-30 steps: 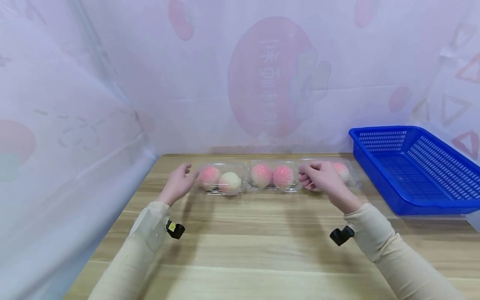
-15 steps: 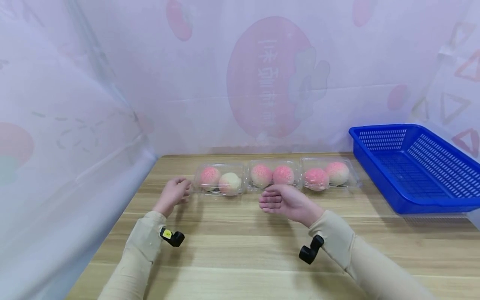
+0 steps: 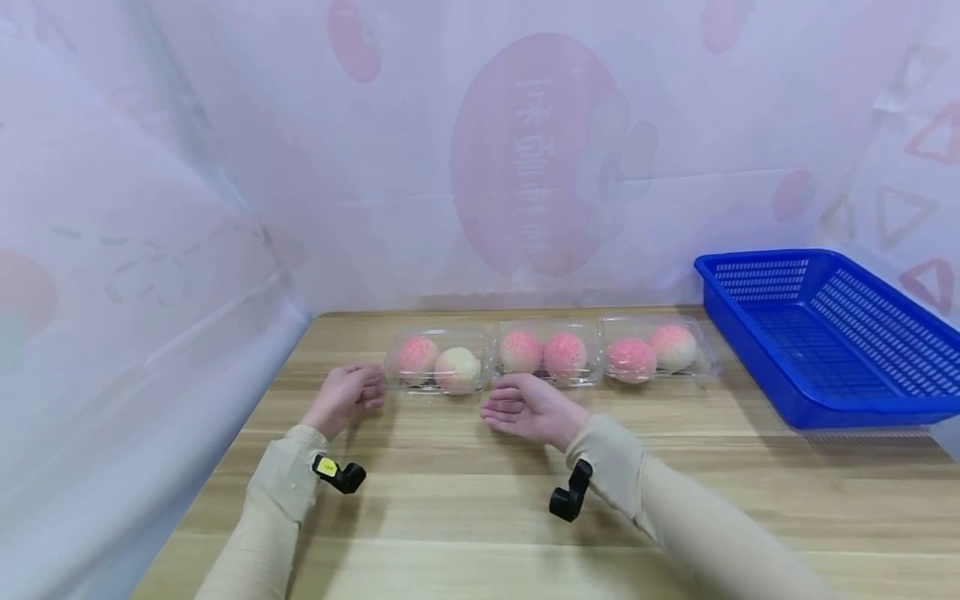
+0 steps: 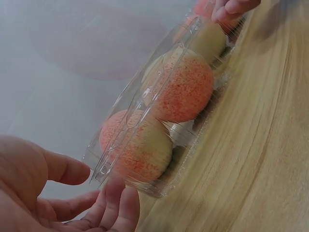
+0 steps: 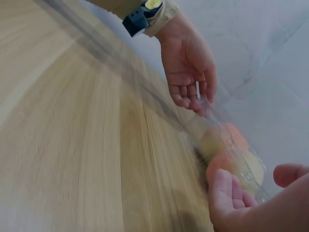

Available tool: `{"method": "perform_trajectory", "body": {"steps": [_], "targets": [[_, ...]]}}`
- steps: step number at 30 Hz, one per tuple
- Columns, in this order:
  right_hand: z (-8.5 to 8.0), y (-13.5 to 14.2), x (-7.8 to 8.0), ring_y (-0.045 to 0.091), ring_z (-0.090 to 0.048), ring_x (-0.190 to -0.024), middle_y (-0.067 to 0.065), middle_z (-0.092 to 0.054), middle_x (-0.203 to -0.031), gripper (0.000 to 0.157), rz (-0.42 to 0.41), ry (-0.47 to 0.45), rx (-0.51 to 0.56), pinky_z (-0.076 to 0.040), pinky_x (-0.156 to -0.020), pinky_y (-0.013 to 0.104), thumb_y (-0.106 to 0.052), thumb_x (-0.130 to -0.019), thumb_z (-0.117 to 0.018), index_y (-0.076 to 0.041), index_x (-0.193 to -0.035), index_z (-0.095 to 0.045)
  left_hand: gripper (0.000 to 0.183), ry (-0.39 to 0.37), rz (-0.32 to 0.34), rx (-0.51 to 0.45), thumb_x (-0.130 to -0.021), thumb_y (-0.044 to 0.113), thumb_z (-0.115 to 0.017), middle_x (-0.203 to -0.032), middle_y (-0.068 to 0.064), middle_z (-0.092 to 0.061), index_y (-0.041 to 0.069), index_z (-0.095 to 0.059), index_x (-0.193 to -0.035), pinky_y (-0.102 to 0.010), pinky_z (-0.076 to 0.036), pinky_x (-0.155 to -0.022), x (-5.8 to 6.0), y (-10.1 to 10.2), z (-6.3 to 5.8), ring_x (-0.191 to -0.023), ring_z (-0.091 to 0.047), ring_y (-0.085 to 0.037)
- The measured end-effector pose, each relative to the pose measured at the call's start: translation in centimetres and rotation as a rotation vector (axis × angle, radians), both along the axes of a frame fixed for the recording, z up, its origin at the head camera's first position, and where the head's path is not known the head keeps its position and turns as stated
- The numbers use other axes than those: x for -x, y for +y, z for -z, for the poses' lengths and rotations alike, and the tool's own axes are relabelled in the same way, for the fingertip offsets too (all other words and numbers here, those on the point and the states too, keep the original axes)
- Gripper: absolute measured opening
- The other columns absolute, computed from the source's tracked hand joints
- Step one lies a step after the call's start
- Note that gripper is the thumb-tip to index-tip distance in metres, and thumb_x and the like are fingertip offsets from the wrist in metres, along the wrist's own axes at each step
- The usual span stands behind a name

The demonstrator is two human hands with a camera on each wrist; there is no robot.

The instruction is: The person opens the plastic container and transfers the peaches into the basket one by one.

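A clear plastic clamshell box (image 3: pixel 436 360) lies leftmost in a row at the back of the table, holding two peach-shaped buns, one pink (image 3: pixel 417 357) and one mostly cream (image 3: pixel 457 368). My left hand (image 3: pixel 347 397) is at its left end; in the left wrist view the thumb (image 4: pixel 67 169) and loosely bent fingers (image 4: pixel 116 205) lie either side of the box's corner. Close to the right end is my right hand (image 3: pixel 534 408), its thumb (image 5: pixel 287 175) standing apart from its relaxed fingers (image 5: pixel 223 186). It overlaps the front of the middle box (image 3: pixel 550 375) in the head view.
Two more clear boxes continue the row, the middle one and a right-hand box (image 3: pixel 701 354), each with two pink buns. A blue perforated plastic basket (image 3: pixel 750 350) stands at the right. Printed curtains (image 3: pixel 375 208) close off the back and sides of the wooden table (image 3: pixel 450 517).
My right hand has moved left and nearer, away from the right-hand box toward the leftmost box's right end. The left hand has shifted slightly down and left. The boxes keep their places.
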State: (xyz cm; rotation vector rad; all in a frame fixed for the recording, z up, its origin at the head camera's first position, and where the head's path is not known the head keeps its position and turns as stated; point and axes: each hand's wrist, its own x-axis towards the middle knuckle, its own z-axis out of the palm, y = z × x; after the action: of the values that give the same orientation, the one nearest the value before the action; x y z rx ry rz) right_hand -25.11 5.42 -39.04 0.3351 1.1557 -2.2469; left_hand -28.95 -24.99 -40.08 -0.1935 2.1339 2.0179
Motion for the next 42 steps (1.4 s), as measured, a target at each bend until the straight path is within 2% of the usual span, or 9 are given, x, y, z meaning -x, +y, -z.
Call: {"method": "perform_trajectory", "body": {"steps": [4, 10, 16, 23, 28, 32, 38, 42], "targets": [[0.2, -1.3, 0.0, 0.041, -0.034, -0.136, 0.032, -0.031, -0.147, 0.05, 0.047, -0.017, 0.015, -0.037, -0.11, 0.042, -0.008, -0.102, -0.045, 0.015, -0.143, -0.03, 0.045, -0.012, 0.004, 0.01, -0.103, 0.011, -0.051, -0.105, -0.014, -0.062, -0.013, -0.04, -0.139, -0.036, -0.054, -0.093, 0.1, -0.3, 0.0, -0.087, -0.062, -0.014], [0.4, -2.5, 0.2, 0.036, -0.04, -0.13, 0.028, -0.038, -0.139, 0.042, 0.133, -0.035, -0.005, -0.041, -0.107, 0.04, -0.006, -0.1, -0.049, 0.013, -0.135, -0.037, 0.042, -0.012, 0.027, 0.008, -0.103, 0.009, -0.051, -0.109, -0.018, -0.06, -0.014, -0.043, -0.138, -0.034, -0.053, -0.094, 0.1, -0.4, 0.2, -0.092, -0.063, -0.017], [0.7, -3.0, 0.7, 0.033, -0.048, -0.12, 0.027, -0.044, -0.134, 0.035, 0.147, -0.009, -0.051, -0.045, -0.104, 0.039, -0.002, -0.099, -0.049, 0.014, -0.13, -0.043, 0.042, -0.008, 0.03, 0.012, -0.101, 0.008, -0.053, -0.109, -0.018, -0.06, -0.013, -0.044, -0.137, -0.036, -0.054, -0.093, 0.0, -0.6, 0.2, -0.092, -0.063, -0.019], [1.0, -3.7, 0.8, 0.028, -0.055, -0.106, 0.024, -0.051, -0.122, 0.033, 0.167, 0.018, -0.074, -0.047, -0.101, 0.037, -0.001, -0.098, -0.05, 0.013, -0.128, -0.045, 0.046, -0.006, 0.034, -0.007, -0.098, 0.003, -0.055, -0.12, -0.024, -0.055, -0.014, -0.041, -0.139, -0.037, -0.051, -0.098, -0.1, -0.5, 0.2, -0.098, -0.062, -0.022], [1.1, -4.2, 0.7, 0.03, -0.056, -0.108, 0.027, -0.05, -0.128, 0.034, 0.154, 0.021, -0.096, -0.049, -0.099, 0.036, 0.001, -0.097, -0.05, 0.014, -0.128, -0.045, 0.047, 0.011, 0.03, -0.004, -0.097, 0.001, -0.055, -0.124, -0.028, -0.053, -0.014, -0.04, -0.139, -0.035, -0.051, -0.097, -0.3, -0.8, 0.4, -0.104, -0.061, -0.026], [0.9, -4.4, 0.3, 0.031, -0.057, -0.107, 0.029, -0.05, -0.129, 0.035, 0.136, 0.045, -0.121, -0.05, -0.097, 0.036, 0.003, -0.096, -0.051, 0.015, -0.128, -0.046, 0.046, 0.023, 0.025, -0.026, -0.097, 0.0, -0.055, -0.121, -0.027, -0.055, -0.016, -0.04, -0.138, -0.033, -0.053, -0.094, -0.4, -1.1, 0.5, -0.103, -0.063, -0.025], [0.3, -4.5, -0.2, 0.024, -0.063, -0.086, 0.029, -0.057, -0.12, 0.029, 0.08, 0.097, -0.171, -0.052, -0.095, 0.037, 0.004, -0.093, -0.054, 0.014, -0.12, -0.053, 0.047, 0.044, 0.038, -0.118, -0.096, -0.006, -0.051, -0.116, -0.024, -0.051, -0.018, -0.036, -0.139, -0.033, -0.052, -0.096, -0.9, -1.5, 0.4, -0.093, -0.064, -0.02], [0.2, -4.5, -0.3, 0.024, -0.063, -0.083, 0.028, -0.06, -0.115, 0.027, 0.039, 0.141, -0.203, -0.053, -0.094, 0.038, 0.004, -0.092, -0.056, 0.013, -0.117, -0.055, 0.05, 0.053, 0.049, -0.167, -0.095, -0.009, -0.05, -0.119, -0.024, -0.046, -0.019, -0.031, -0.141, -0.032, -0.05, -0.097, -1.3, -1.9, 0.2, -0.096, -0.063, -0.022]]}}
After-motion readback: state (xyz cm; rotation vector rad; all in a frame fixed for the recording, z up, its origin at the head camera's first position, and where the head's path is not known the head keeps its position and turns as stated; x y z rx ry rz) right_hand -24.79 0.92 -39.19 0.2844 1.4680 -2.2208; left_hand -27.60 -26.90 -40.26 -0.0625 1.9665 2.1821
